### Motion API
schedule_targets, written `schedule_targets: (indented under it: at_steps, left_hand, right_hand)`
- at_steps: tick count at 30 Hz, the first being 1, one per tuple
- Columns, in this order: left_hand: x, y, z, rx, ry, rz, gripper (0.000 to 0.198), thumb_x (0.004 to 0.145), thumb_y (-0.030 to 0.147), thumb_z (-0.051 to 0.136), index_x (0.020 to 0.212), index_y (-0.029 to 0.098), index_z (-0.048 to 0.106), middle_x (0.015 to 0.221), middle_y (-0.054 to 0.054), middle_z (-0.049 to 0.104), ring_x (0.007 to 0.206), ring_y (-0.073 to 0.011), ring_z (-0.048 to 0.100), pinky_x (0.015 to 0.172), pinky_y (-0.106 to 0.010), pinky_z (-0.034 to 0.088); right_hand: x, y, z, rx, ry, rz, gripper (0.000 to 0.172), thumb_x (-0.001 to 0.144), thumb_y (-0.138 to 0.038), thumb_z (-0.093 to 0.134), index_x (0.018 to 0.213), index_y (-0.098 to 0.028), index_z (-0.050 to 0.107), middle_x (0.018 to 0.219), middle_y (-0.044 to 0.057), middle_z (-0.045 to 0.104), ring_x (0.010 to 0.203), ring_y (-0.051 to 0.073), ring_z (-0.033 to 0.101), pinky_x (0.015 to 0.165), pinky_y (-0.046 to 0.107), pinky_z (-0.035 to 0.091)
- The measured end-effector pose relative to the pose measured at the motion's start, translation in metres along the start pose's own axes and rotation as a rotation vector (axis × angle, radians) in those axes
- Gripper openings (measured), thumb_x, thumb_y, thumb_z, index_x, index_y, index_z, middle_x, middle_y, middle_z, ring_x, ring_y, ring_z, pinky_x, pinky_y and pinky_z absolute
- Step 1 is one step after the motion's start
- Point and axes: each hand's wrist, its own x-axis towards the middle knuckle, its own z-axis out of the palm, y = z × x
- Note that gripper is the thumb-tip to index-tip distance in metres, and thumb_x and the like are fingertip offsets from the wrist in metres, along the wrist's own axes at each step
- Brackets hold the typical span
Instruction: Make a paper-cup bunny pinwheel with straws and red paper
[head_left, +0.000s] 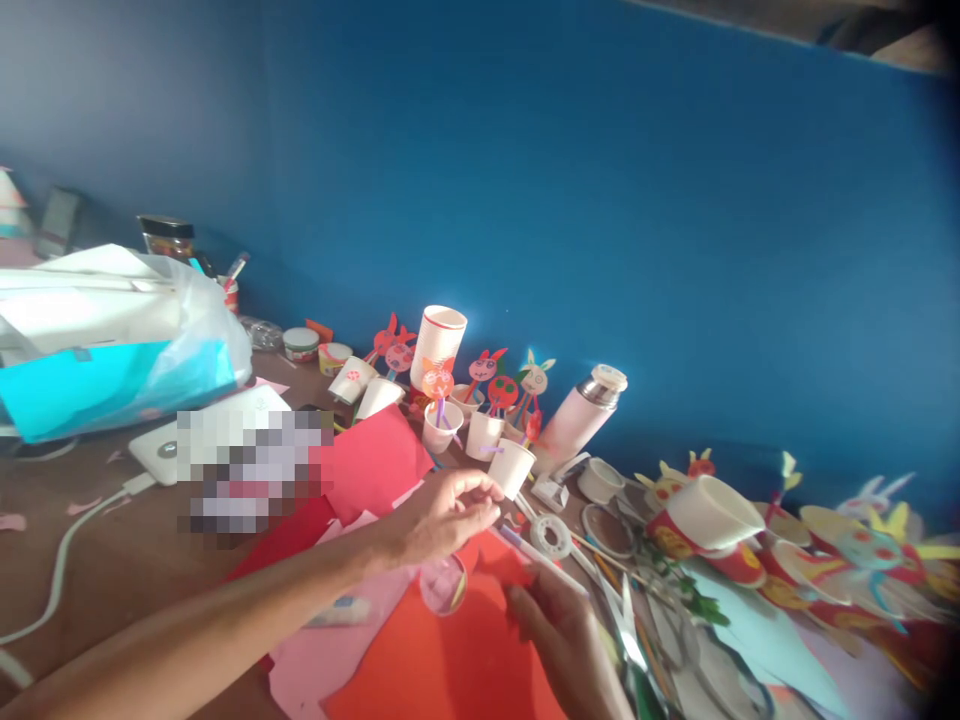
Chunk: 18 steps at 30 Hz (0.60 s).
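Note:
My left hand [446,517] hangs curled above a sheet of red paper [442,660], its fingertips near the raised corner of that sheet. My right hand [559,635] comes up from the bottom edge and grips the sheet's edge. A thin white stick [544,560] lies just above my right fingers. A round transparent disc [442,585] rests on the red paper between my hands. Under the red sheet spreads pink paper [330,620], with a small glue tube [345,610] on it. Whether my left hand pinches anything is hidden by its fingers.
Several white paper cups [484,435] and paper animal puppets on sticks stand along a blue wall [600,200]. A pink flask [581,415], a tape roll [551,535] and scissors [626,630] lie right of my hands. A plastic bag [127,340] fills the left.

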Motion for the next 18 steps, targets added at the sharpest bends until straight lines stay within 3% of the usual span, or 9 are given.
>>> schedule_targets:
  at_steps: [3,7,10,13,16,18]
  left_hand:
    - [0.001,0.005,-0.007,-0.013,0.011,0.025,0.027,0.081,0.036,0.049,0.092,0.014,0.061,0.075,-0.001,0.060,0.066,-0.0112,0.051,0.059,-0.020,0.039]
    - [-0.001,0.001,-0.010,0.019,-0.120,0.001,0.025,0.081,0.035,0.049,0.081,0.014,0.061,0.074,-0.002,0.063,0.067,-0.0125,0.056,0.060,-0.021,0.042]
    - [-0.003,-0.003,-0.005,0.083,-0.219,-0.032,0.021,0.079,0.032,0.050,0.076,0.014,0.061,0.072,-0.002,0.064,0.066,-0.0134,0.058,0.057,-0.020,0.042]
    - [0.001,-0.003,-0.001,0.133,-0.196,-0.024,0.019,0.077,0.029,0.051,0.070,0.014,0.061,0.066,-0.001,0.063,0.061,-0.0122,0.057,0.053,-0.018,0.040]
    - [0.005,0.002,-0.001,0.168,-0.181,0.013,0.020,0.078,0.027,0.050,0.066,0.014,0.061,0.064,-0.001,0.063,0.060,-0.0114,0.056,0.052,-0.017,0.039]
    - [0.003,0.008,0.000,0.187,-0.199,0.039,0.020,0.079,0.026,0.049,0.069,0.014,0.061,0.066,-0.001,0.064,0.061,-0.0112,0.057,0.052,-0.017,0.038]
  right_hand:
    - [-0.011,0.020,-0.001,-0.162,-0.096,0.021,0.020,0.071,-0.038,0.058,0.067,-0.020,0.065,0.046,-0.005,0.053,0.043,0.010,0.044,0.043,0.020,0.029]
    - [-0.023,0.037,0.009,-0.425,-0.052,-0.084,0.012,0.066,-0.026,0.060,0.075,-0.028,0.067,0.046,-0.006,0.058,0.042,0.011,0.048,0.044,0.021,0.027]
    - [-0.025,0.038,0.018,-0.665,-0.033,-0.197,0.015,0.067,-0.026,0.061,0.080,-0.032,0.066,0.050,-0.006,0.061,0.045,0.014,0.055,0.047,0.022,0.030]
    - [-0.023,0.033,0.017,-0.898,-0.058,-0.364,0.006,0.071,-0.029,0.061,0.078,-0.029,0.063,0.063,-0.003,0.065,0.058,0.018,0.062,0.053,0.024,0.034]
    - [-0.021,0.028,0.012,-0.976,-0.081,-0.527,0.006,0.077,-0.032,0.058,0.078,-0.026,0.059,0.070,-0.001,0.065,0.061,0.018,0.062,0.054,0.025,0.034]
    - [-0.020,0.028,0.011,-0.989,-0.055,-0.549,0.009,0.080,-0.034,0.056,0.078,-0.025,0.057,0.069,-0.001,0.064,0.059,0.017,0.060,0.053,0.025,0.033]
